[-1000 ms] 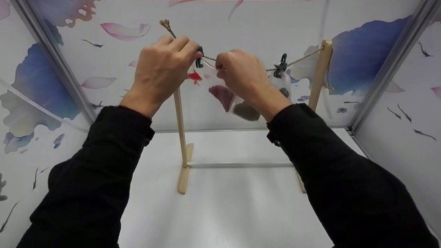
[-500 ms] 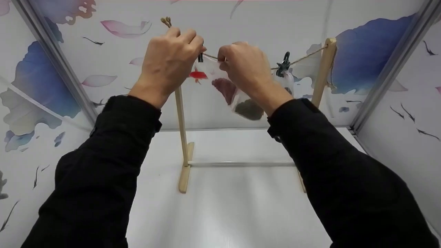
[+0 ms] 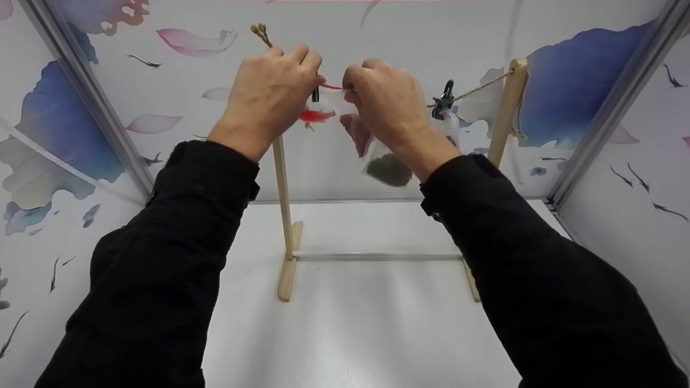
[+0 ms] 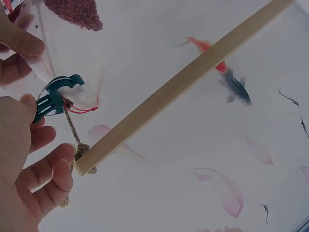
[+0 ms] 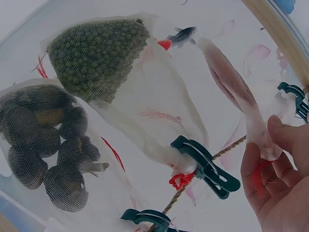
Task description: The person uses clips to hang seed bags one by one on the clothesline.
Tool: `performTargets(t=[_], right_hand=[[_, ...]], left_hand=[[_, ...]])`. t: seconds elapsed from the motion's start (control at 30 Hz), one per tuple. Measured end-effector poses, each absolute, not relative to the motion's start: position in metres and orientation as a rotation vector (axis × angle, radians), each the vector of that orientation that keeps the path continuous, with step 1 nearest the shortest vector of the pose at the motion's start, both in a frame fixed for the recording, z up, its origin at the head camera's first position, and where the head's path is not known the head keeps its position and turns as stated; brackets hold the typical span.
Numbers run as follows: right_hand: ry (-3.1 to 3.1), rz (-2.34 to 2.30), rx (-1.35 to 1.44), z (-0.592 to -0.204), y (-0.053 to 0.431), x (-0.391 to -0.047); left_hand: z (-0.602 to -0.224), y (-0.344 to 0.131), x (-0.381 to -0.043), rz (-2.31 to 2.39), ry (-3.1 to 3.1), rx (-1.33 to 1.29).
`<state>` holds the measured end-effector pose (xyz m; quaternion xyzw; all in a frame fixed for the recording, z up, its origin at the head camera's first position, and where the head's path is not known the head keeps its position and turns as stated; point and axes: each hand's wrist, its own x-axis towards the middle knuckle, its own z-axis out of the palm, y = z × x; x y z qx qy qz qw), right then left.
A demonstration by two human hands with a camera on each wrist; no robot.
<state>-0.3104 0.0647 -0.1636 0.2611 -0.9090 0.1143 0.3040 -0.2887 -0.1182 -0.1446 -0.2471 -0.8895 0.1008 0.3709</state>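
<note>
My left hand (image 3: 269,99) is at the left end of the twine line, pinching a dark green clothespin (image 4: 57,100) by its handles between thumb and fingers. My right hand (image 3: 385,102) pinches the gathered neck of a white mesh drawstring bag (image 5: 231,79) holding small dark-red beans. Its red drawstring (image 5: 260,178) lies across the right fingers. In the left wrist view, the bag's mouth and a loop of red cord (image 4: 87,110) are beside the clothespin; whether the clothespin bites the cloth I cannot tell. The left fingertips are partly hidden in the head view.
A mesh bag of green beans (image 5: 96,58) hangs from the twine (image 5: 231,146) by a clothespin (image 5: 205,166). Beside it hangs a bag of dark rounded stone-like pieces (image 5: 46,140). Wooden posts (image 3: 283,199) stand on a white table (image 3: 345,323), joined low by a rod (image 3: 377,257).
Both hands have risen slightly, the left one also shifting right. The red-bean bag's top has lifted with the right hand, and red cord now shows between the hands.
</note>
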Motion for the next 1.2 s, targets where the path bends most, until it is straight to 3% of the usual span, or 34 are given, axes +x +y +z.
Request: performTargets(t=[0.6,1.2], right_hand=[[-2.378,0.342,0.861,-0.184,0.07,-0.313],[-2.448,0.458,0.873,-0.224,0.068,-0.301]], left_hand=[[-0.144,-0.118,-0.287,0.105,-2.51,-0.672],[-0.171,-0.137,-0.293,0.099,-2.235,-0.832]])
